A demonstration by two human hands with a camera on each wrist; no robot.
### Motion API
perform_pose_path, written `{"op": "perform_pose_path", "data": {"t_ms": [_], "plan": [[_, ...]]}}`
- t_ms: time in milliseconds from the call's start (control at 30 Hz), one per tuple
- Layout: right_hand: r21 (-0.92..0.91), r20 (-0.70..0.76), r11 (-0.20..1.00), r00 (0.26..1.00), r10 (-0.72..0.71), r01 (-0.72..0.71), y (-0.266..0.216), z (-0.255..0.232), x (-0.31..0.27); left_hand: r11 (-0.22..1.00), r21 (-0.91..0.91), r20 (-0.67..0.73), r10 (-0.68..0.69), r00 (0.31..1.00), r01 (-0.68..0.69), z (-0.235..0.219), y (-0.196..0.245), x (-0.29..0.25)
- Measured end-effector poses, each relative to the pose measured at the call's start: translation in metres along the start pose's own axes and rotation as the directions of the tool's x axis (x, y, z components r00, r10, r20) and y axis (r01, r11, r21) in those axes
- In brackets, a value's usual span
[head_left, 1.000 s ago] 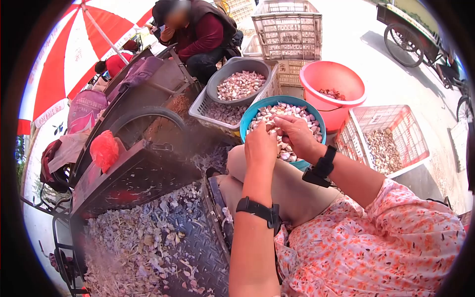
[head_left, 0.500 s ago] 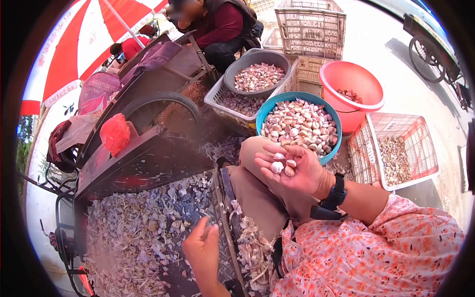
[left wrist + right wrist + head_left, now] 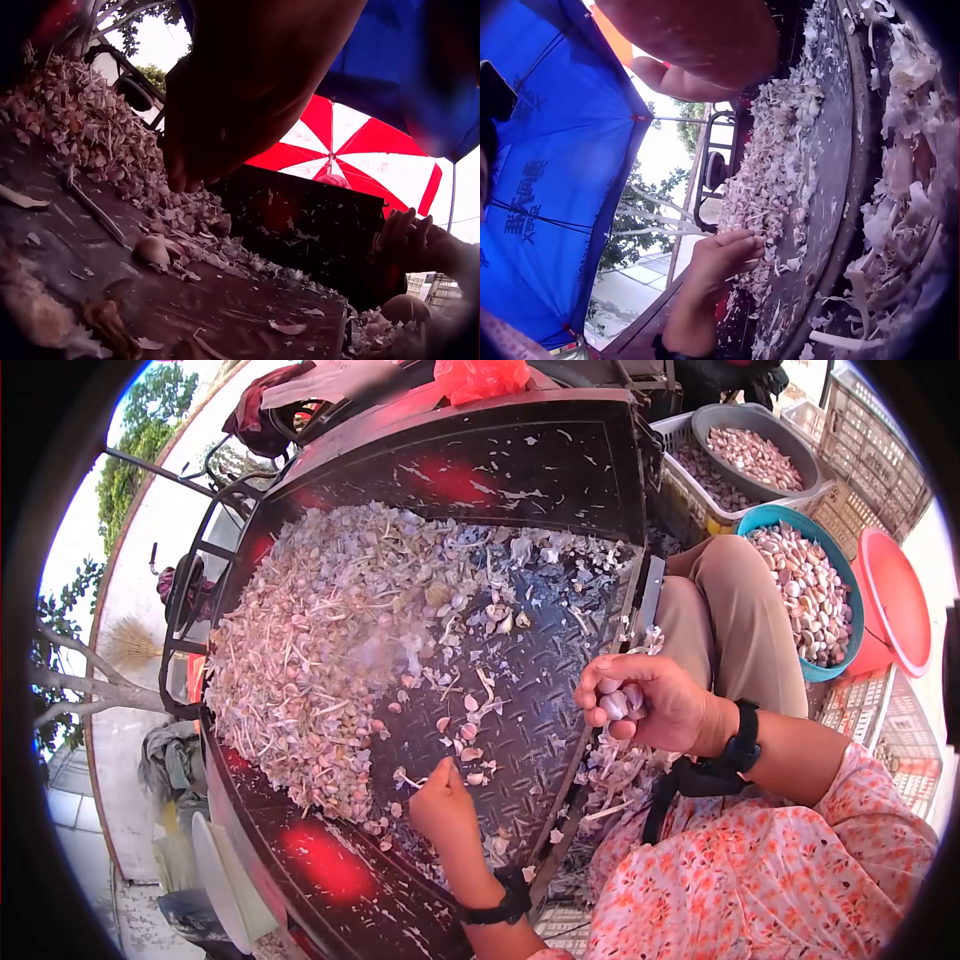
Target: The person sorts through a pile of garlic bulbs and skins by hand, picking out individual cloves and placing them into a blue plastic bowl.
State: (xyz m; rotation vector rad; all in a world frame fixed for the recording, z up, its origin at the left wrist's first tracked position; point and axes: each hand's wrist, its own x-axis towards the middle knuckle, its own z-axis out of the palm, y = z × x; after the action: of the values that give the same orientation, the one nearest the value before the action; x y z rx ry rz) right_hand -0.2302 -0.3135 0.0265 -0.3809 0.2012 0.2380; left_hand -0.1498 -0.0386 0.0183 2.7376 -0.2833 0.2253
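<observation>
My right hand (image 3: pixel 675 703) is palm up beside my knee, its fingers curled round several garlic cloves (image 3: pixel 624 702). Over the cart bed (image 3: pixel 520 710), my left hand (image 3: pixel 446 815) reaches toward loose cloves and skins, its fingertips hidden in the head view. In the right wrist view that left hand (image 3: pixel 714 261) has loosely bent fingers close to the heap, with nothing visible in them. A large heap of garlic skins, stems and cloves (image 3: pixel 320 660) covers the bed's far side. A few pinkish cloves (image 3: pixel 468 732) lie just ahead of the left hand.
A teal basin (image 3: pixel 856 605) of garlic cloves stands beyond my knee, with a pink tub (image 3: pixel 895 600) behind it. A grey basin (image 3: pixel 757 450) of cloves rests on a white crate (image 3: pixel 690 480). The cart's raised side panel (image 3: pixel 520 460) borders the bed.
My head view has swung left to the cart bed. Both hands were together over the teal basin, then parted. The right fingers have curled up round the cloves; the left hand now reaches toward the bed.
</observation>
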Motion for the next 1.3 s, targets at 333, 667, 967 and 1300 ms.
{"op": "perform_pose_path", "data": {"t_ms": [333,667,967,1300], "plan": [[-0.253,-0.046,0.956,0.988,0.145,-0.152,0.041,0.015,0.029,0.891,0.347,0.325,0.180,0.929,-0.294,0.026,-0.001,0.019],[-0.280,-0.043,0.925,0.966,0.255,-0.257,0.079,0.021,0.055,0.750,-0.650,-0.042,0.123,0.992,-0.121,0.000,0.043,-0.014],[0.127,0.055,0.944,0.953,0.299,-0.304,0.079,0.009,0.061,0.977,0.161,0.011,0.142,0.990,-0.142,0.032,-0.027,0.073],[-0.079,-0.100,0.978,0.977,0.187,-0.195,0.069,0.020,0.059,0.912,-0.405,0.220,0.029,0.975,0.064,0.012,0.006,0.057]]}}
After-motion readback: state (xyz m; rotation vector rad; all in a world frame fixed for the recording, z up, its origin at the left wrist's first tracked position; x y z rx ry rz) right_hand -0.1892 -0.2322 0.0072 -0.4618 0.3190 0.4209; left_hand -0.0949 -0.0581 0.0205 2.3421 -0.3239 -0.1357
